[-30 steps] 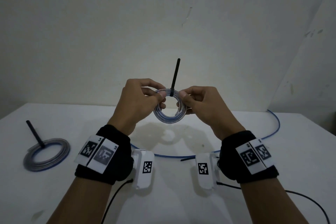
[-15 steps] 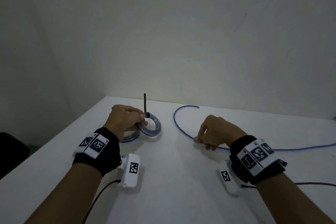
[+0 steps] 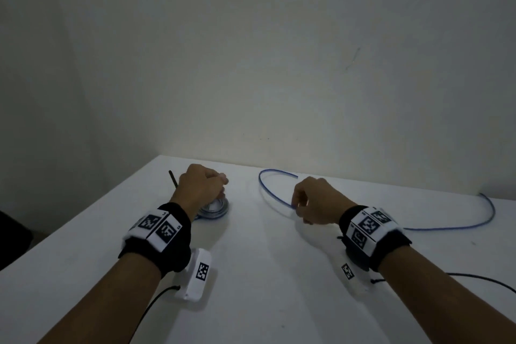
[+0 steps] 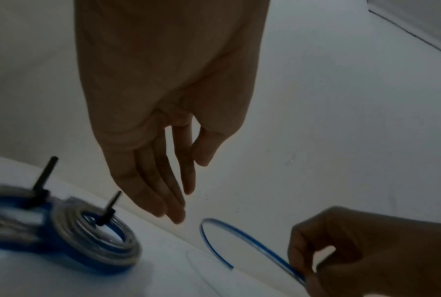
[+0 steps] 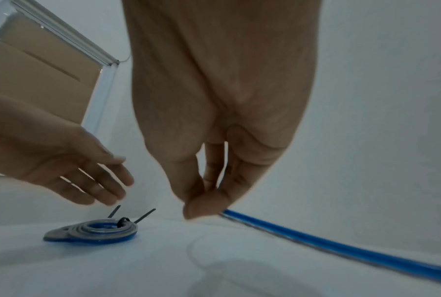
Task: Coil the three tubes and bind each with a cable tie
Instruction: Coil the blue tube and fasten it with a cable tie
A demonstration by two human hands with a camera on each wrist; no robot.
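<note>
Two coiled clear-blue tubes (image 4: 97,243) lie overlapping at the table's far left, each bound with a black cable tie (image 4: 107,209) whose tail sticks up. My left hand (image 4: 186,191) hovers just above them (image 3: 216,208), fingers straight and holding nothing, as the right wrist view confirms (image 5: 105,186). The third tube (image 3: 446,227), thin and blue, lies uncoiled in a long curve across the table. My right hand (image 3: 297,205) pinches it near its looped end between thumb and fingers (image 5: 204,207), slightly raised off the surface.
The white table (image 3: 265,274) ends at a left edge beside a dark drop and meets the wall at the back. Black cables (image 3: 474,278) trail from the wrist cameras near me. A window frame (image 5: 62,34) appears in the right wrist view.
The left hand has carried the freshly tied coil down next to the first one and let go of it. The right hand has moved to the loose tube and pinched it.
</note>
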